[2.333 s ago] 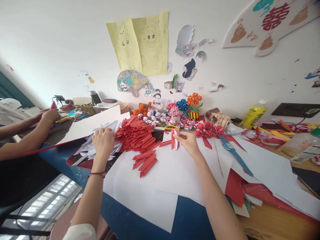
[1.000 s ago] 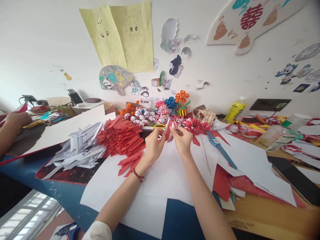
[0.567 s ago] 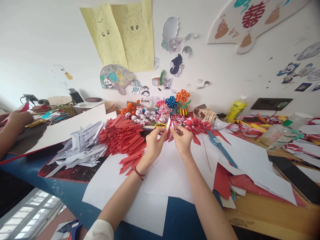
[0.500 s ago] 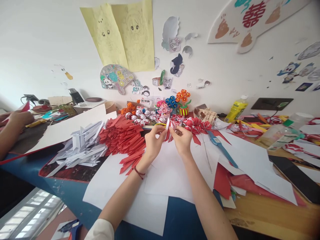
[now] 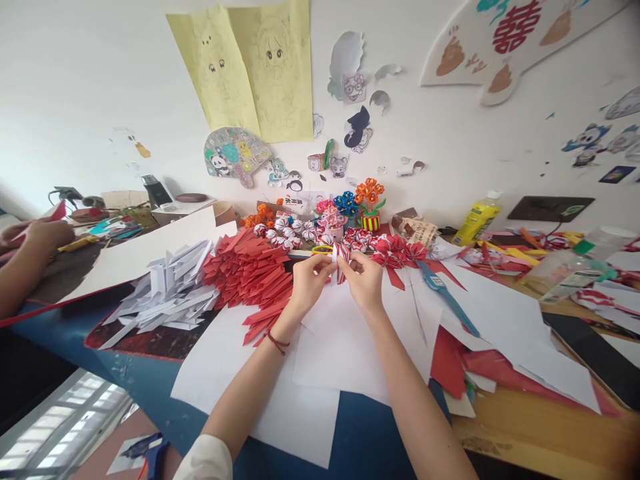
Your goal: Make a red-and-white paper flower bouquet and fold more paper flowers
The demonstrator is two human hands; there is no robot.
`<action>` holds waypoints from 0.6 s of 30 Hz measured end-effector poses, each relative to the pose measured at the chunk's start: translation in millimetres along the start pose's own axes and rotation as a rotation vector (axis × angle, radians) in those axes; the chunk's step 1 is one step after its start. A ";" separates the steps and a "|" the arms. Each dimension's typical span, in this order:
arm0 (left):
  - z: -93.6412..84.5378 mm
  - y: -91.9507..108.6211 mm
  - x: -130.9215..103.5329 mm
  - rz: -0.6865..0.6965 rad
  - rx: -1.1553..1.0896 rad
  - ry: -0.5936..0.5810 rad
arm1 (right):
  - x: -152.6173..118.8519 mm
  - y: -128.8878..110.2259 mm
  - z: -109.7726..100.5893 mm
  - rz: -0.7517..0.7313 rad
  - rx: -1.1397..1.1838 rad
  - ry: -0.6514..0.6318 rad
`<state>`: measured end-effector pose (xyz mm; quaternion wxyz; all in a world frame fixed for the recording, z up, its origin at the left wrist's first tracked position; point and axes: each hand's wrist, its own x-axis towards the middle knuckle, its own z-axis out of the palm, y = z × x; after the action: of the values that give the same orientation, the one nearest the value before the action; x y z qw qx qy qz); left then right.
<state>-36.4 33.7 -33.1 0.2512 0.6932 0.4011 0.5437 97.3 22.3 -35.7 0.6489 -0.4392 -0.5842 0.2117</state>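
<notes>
Above the middle of the bench (image 5: 373, 433), both hands met at a small red-and-white paper bundle (image 5: 341, 256), which stood roughly upright between their fingertips, clear of the bench. The left hand (image 5: 309, 283) was drawn narrow, thumb and forefinger pinched at the bundle's left side, where a white strip showed. The right hand (image 5: 365, 281) gripped the right side in a similar pinch, its other fingers curled. Below the wrists, overlapping white sheets (image 5: 320, 363) spread toward the bench's near edge.

Just beside the left hand, toward the bench's left end, lay a heap of red folded papers (image 5: 245, 270), and past it a heap of white folded papers (image 5: 167, 287). Yellow handles (image 5: 321, 250) showed just behind the left fingertips. Red-and-white paper balls (image 5: 287, 235) and a striped pot of orange flowers (image 5: 370, 217) lined the bench's back edge. A blue watch (image 5: 450, 300) lay to the right of the right hand. At the bench's far left, another person's hand (image 5: 53, 235) held something red.
</notes>
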 end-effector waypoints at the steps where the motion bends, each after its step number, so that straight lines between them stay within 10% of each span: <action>1: -0.4 0.0 -0.1 0.005 0.017 0.001 | 0.0 0.3 -0.1 -0.006 -0.006 -0.003; 18: -0.2 -6.7 -1.7 -0.051 -0.041 0.016 | 2.8 8.2 -2.0 0.122 0.071 -0.089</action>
<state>-38.6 35.9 -39.3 0.2757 0.6730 0.4092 0.5509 101.8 28.1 -40.7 0.6232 -0.4409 -0.5769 0.2906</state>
